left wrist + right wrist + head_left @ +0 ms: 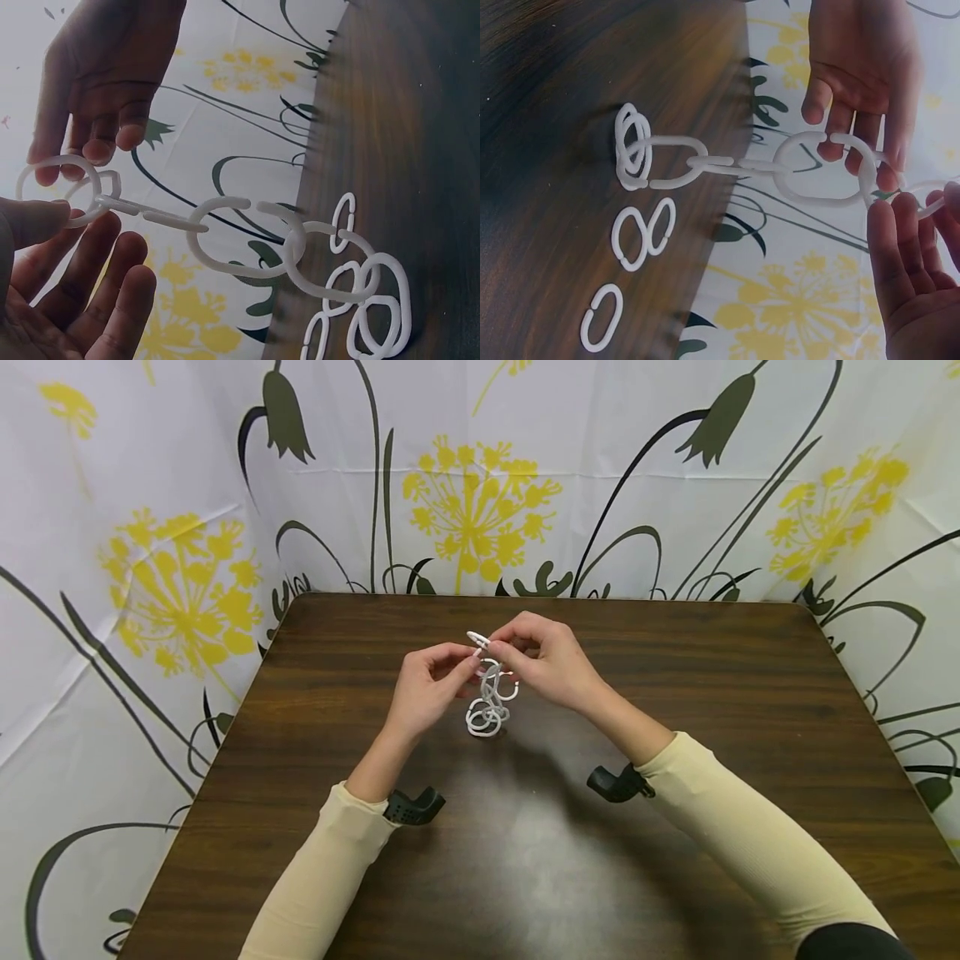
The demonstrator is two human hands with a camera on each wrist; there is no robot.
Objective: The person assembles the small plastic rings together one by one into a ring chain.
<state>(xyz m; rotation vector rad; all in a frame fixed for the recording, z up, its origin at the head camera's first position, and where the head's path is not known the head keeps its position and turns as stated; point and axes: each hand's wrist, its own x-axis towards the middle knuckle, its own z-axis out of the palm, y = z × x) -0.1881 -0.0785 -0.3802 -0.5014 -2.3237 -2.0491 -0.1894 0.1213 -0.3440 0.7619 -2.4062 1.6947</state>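
Both hands meet over the table, holding the upper end of a chain of white plastic links. My left hand pinches one link between thumb and fingertips. Opposite it, my right hand pinches another white link at the top of the chain. Each link is an oval ring with a small gap in one side. From the fingers the chain hangs down, and its lower links lie bunched on the tabletop.
A few loose white links lie on the dark wood table beside the bunched end. Behind the table hangs a white curtain with yellow and green flowers. A black wrist mount sits below each hand.
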